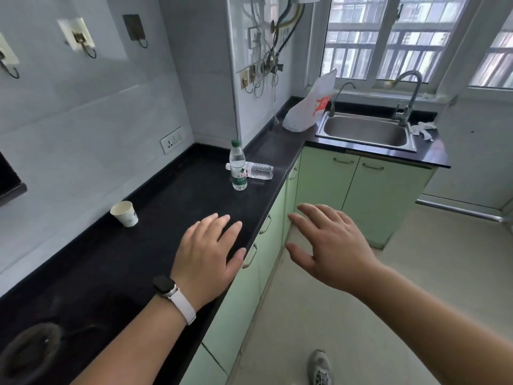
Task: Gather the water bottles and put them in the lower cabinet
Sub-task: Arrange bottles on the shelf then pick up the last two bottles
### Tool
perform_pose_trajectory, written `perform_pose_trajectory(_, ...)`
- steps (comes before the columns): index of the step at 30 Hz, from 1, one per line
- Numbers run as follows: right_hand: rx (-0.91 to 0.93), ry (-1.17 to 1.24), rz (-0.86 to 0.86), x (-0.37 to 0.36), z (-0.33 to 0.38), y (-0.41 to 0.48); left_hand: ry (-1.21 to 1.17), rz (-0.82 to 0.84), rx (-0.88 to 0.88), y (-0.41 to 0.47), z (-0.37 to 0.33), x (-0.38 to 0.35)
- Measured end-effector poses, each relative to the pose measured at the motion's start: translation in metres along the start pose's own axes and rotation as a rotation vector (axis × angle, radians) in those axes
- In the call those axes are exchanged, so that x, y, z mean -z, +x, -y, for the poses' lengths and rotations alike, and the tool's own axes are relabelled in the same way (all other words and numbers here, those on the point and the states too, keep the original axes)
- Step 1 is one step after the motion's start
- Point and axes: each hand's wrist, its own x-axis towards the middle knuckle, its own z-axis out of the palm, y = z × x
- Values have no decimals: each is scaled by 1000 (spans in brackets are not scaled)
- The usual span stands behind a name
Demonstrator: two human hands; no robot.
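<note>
Inspecting, we find left hand (208, 251) and right hand (330, 245) empty, fingers spread. Far along the black stone countertop (166, 218), the upright green-capped clear plastic bottle (238, 168) stands beside the lying clear plastic bottle (261, 170); a careless grab may tip one and roll the other off the right edge.

An upright water bottle (238, 165) stands on the countertop (166, 207) near its front edge. A lying water bottle (261, 170) is just behind it to the right. A paper cup (125, 213) sits nearer, toward the wall on the left. Round the corner, a plastic bag (305, 109) rests left of the sink (366, 132), with crumpled paper (422, 129) to its right. Lower cabinets (244, 287) run beneath the countertop. The left hand (211, 251) hovers over the counter's front edge, and the right hand (330, 245) is above the floor.
</note>
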Motion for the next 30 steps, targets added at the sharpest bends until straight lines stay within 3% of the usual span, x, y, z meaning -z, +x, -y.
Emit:
perform_pose_trajectory(14,145,77,65,-60,-188,118,126,63,73,170,-48,-83)
perform_pose_trajectory(30,180,135,172,-130,-237,201,126,101,196,233,-10,-162)
